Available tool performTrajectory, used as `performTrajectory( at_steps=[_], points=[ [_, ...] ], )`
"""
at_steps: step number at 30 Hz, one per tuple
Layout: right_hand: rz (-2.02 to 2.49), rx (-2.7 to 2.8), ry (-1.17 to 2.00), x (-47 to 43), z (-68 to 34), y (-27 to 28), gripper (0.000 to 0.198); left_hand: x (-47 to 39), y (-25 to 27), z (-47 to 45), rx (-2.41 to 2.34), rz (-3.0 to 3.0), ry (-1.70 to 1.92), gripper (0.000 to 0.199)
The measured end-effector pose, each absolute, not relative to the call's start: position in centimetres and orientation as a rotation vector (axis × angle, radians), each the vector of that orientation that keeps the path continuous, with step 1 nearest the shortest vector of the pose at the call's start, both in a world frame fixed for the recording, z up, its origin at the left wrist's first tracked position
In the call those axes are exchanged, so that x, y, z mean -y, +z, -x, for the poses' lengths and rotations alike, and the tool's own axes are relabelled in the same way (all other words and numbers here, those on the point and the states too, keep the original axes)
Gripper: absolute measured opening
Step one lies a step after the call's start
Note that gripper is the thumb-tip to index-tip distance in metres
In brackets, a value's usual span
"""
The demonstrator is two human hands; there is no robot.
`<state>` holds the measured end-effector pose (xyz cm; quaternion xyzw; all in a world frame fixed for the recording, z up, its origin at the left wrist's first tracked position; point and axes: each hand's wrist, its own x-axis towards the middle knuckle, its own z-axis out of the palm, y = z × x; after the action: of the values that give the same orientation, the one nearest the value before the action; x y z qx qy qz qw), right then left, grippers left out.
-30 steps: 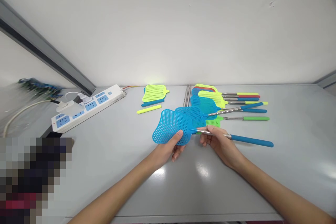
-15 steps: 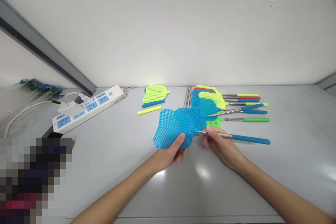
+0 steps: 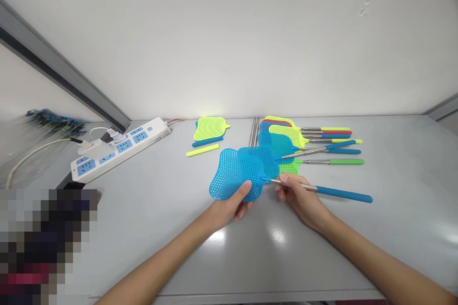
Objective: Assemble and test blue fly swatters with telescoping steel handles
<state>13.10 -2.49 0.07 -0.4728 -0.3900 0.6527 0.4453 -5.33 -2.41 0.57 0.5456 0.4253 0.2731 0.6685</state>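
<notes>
A blue fly swatter (image 3: 229, 175) with a perforated head, a metal rod and a blue grip is held between both hands above the table. My left hand (image 3: 234, 207) pinches the lower edge of its head, thumb on top. My right hand (image 3: 298, 195) is closed around the metal rod just past the head's neck; the fingers' undersides are hidden. Behind it lies a pile of fly swatters in blue, yellow, red and green, among them a second blue swatter (image 3: 263, 158) and a green swatter (image 3: 345, 162), with handles pointing right.
At the back left lie a yellow swatter head (image 3: 210, 128), a blue grip (image 3: 207, 141) and a yellow grip (image 3: 202, 150). Thin metal rods (image 3: 254, 132) rest beside the pile. A white power strip (image 3: 121, 149) with plugs and cables stands left on the grey table (image 3: 150, 219).
The held swatter's grip end has dipped slightly and shifted a little right. Both hands keep their hold. The view has shifted very slightly.
</notes>
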Motion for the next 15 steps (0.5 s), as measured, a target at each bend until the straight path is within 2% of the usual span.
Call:
performTrajectory(
  at_steps=[15],
  points=[
    [0.972, 0.881, 1.782, 2.92, -13.00, 0.73, 0.031, 2.50, 0.63, 5.61, -0.955, -1.105, 0.688, 0.040]
  ],
)
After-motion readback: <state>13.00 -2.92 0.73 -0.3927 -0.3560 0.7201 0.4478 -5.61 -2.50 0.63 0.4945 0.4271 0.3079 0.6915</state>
